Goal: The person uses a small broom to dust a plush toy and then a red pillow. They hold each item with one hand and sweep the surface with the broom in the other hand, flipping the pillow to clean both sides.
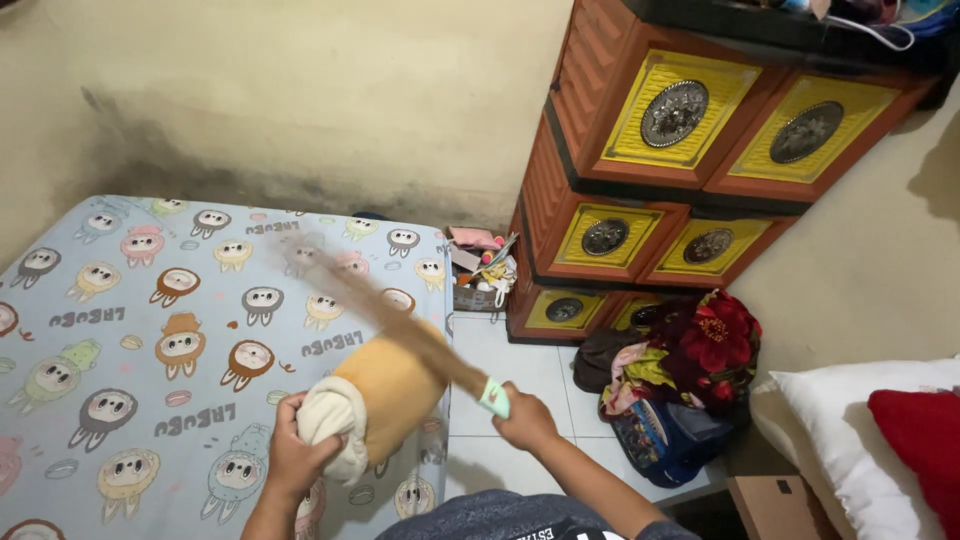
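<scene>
Bolster [385,395] (mattress edge [445,330]) in left hand [300,455] grip; right hand [522,418] clenches broom [400,325].

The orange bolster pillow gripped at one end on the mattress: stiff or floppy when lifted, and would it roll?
The orange bolster pillow probably sags when lifted: its cream end bunches softly inside the left hand. It looks light for its size, since one hand props it on the mattress. Being rounded, it might roll if released.
</scene>
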